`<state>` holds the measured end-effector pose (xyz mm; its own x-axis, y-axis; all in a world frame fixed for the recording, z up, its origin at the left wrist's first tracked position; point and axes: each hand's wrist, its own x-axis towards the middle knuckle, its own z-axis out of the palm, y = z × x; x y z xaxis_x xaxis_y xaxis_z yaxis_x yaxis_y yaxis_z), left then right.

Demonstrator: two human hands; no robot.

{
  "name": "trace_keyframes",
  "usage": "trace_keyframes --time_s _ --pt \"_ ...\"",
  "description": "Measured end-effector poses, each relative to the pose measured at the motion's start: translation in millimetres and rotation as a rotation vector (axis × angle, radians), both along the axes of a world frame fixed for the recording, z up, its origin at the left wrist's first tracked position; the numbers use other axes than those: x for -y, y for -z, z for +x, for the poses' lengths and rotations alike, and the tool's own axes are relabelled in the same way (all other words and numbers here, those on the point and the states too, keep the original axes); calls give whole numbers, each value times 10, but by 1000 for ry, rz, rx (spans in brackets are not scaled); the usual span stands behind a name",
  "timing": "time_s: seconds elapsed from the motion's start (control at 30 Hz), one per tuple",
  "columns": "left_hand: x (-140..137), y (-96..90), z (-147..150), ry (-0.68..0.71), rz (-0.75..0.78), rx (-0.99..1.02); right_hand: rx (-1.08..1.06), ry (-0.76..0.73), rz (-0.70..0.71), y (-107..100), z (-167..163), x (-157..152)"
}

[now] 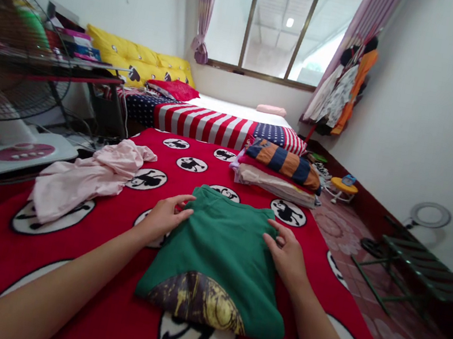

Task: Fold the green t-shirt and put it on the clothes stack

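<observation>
A green T-shirt [226, 245], folded into a neat rectangle, lies in front of me on the red blanket [113, 266]. Its lower part carries a dark and gold round print. My left hand [166, 217] rests at the shirt's upper left edge, fingers slightly apart and fingertips at the fabric. Across from it, my right hand [287, 256] is at the upper right edge, its fingers also parted and curved. Neither hand shows cloth pinched between the fingers. A crumpled pale pink garment [91, 175] lies to the left.
Beyond the shirt at the right stands a pile of folded clothes [279, 170]. An electric fan [8, 137] is at the left edge. Further back is a bed with a striped cover [208, 125]. On the floor at right are a green folding stool [423, 268] and a ring light [431, 214].
</observation>
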<state>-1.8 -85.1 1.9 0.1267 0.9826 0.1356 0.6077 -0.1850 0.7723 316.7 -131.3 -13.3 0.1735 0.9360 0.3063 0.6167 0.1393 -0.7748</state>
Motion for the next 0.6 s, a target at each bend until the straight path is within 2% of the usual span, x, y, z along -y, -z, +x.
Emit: trace_keyframes --time_s 0.1,0.2,0.27,0.37,0.53,0.6 --pt "209 -80 -72 97 -88 -53 -22 -4 -140 -126 37 143" --pt "518 -190 -159 269 -234 -65 -123 -192 -372 -246 74 266" --pt "725 -259 -217 410 -336 -60 -149 -337 -454 -271 97 301" --pt "944 -312 -305 527 -417 -59 -137 -378 -421 -214 147 278" --pt "989 -297 -441 521 -531 -105 66 -282 -298 -129 254 232" --pt "932 -326 -440 485 -470 -182 221 -196 -227 -172 251 245"
